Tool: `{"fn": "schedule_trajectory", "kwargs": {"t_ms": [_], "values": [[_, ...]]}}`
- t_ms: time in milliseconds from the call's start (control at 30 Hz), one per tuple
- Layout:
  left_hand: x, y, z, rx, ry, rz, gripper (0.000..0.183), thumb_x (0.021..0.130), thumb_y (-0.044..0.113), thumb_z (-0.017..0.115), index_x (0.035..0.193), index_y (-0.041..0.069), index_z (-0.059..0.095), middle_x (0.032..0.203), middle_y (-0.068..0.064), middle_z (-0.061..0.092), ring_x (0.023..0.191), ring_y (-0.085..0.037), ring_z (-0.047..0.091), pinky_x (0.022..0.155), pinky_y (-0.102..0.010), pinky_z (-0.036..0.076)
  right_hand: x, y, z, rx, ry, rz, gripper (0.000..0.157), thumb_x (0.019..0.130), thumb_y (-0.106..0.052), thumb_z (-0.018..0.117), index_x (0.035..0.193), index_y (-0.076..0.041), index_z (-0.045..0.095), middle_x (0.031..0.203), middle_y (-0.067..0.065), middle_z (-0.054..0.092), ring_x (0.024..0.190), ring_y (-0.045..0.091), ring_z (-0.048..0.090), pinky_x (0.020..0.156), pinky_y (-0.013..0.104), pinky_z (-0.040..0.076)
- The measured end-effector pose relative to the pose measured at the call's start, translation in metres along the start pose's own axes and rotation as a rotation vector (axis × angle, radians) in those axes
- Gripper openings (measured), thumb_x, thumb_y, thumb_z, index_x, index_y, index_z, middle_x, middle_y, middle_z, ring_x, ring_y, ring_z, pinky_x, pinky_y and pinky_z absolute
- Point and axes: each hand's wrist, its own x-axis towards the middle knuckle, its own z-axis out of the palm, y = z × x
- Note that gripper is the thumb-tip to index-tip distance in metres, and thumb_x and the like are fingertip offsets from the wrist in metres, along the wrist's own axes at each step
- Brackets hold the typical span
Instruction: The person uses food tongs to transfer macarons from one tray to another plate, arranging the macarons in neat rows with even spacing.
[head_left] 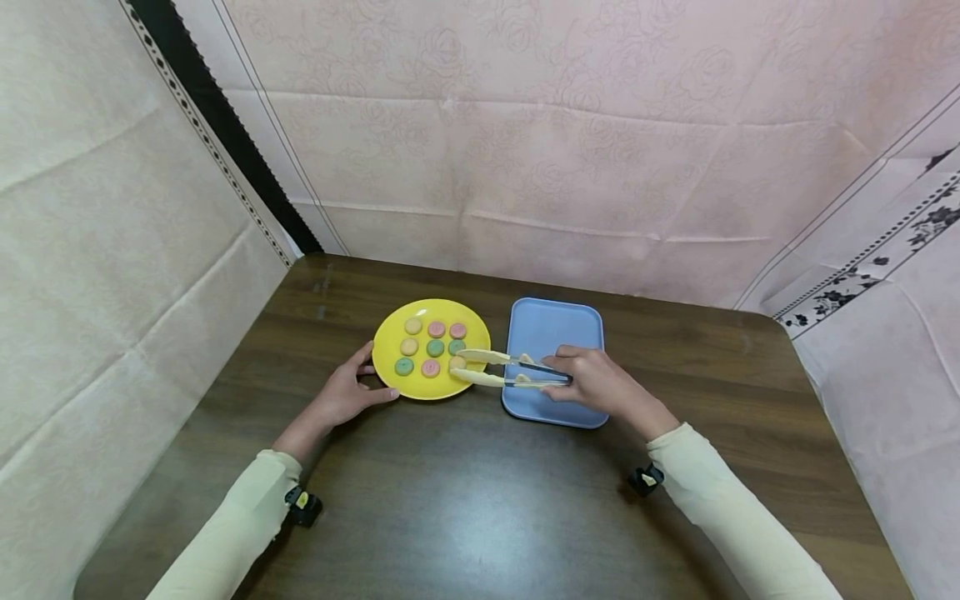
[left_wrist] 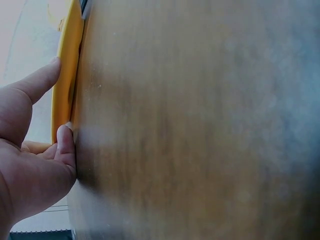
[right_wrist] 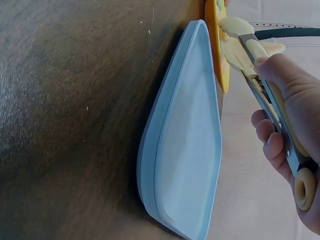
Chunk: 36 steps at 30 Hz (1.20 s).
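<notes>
A yellow plate [head_left: 393, 383] carries several small round pieces shaped like macarons, in pink, green and pale yellow. My left hand [head_left: 348, 390] rests against its left rim, thumb along the near edge and the other fingers farther back; the left wrist view shows the thumb tip touching the plate's side [left_wrist: 67, 75]. In my right hand [head_left: 592, 379] is a pair of tongs [head_left: 525, 382] with cream tips and metal arms, fingers and thumb around the arms. The spread tips reach over the plate's right side, either side of a pale yellow macaron [head_left: 457, 363].
Just right of the plate lies a blue rectangular tray [head_left: 555, 321], beneath the right hand and tongs. Both stand on a dark wooden table [head_left: 465, 500]. Light patterned cloth [head_left: 525, 167] hangs behind the table and at its sides.
</notes>
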Motion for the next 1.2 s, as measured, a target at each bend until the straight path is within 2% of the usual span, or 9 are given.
{"fn": "schedule_trajectory", "kwargs": {"t_ms": [300,467,767,1000,1200], "values": [[0.0,0.0,0.001,-0.003,-0.001,0.0,0.107,0.087,0.029,0.084,0.164,0.006,0.014,0.157,-0.019,0.038,0.131,-0.033,0.047,0.094,-0.041,0.048,-0.007,-0.001,-0.004,0.008,0.028,0.016,0.039,0.089,-0.025,0.082,0.118,0.0,0.076,0.086,0.005,0.067,0.065,0.005,0.047,0.054,0.02,0.044],[0.0,0.0,0.0,-0.001,-0.006,-0.002,0.107,0.087,0.029,0.084,0.164,0.005,0.012,0.157,-0.019,0.038,0.131,-0.033,0.047,0.095,-0.042,0.048,-0.027,-0.003,-0.007,0.029,0.092,0.11,0.045,0.088,-0.03,0.082,0.122,-0.002,0.074,0.088,0.002,0.064,0.066,0.005,0.046,0.054,0.021,0.042],[-0.001,0.0,0.0,-0.006,-0.013,-0.002,0.109,0.087,0.031,0.084,0.164,0.004,0.01,0.16,-0.019,0.035,0.132,-0.034,0.046,0.096,-0.043,0.048,-0.078,-0.014,-0.006,0.088,0.357,0.287,0.046,0.082,-0.022,0.088,0.121,-0.002,0.075,0.086,0.0,0.063,0.066,0.007,0.047,0.054,0.021,0.04],[-0.001,-0.001,0.001,-0.015,-0.015,-0.009,0.11,0.087,0.033,0.084,0.165,0.006,0.01,0.158,-0.018,0.037,0.13,-0.033,0.047,0.093,-0.04,0.049,-0.119,-0.016,-0.01,-0.023,0.56,0.446,0.048,0.076,-0.02,0.092,0.119,-0.006,0.076,0.08,0.001,0.061,0.063,0.007,0.046,0.055,0.018,0.035],[0.0,0.0,0.001,-0.017,-0.014,-0.011,0.109,0.087,0.033,0.084,0.165,0.007,0.012,0.158,-0.017,0.036,0.131,-0.033,0.046,0.093,-0.04,0.049,-0.146,-0.002,-0.016,-0.109,0.679,0.556,0.055,0.07,-0.019,0.094,0.119,-0.002,0.075,0.076,0.003,0.061,0.062,0.007,0.047,0.059,0.021,0.035]]}}
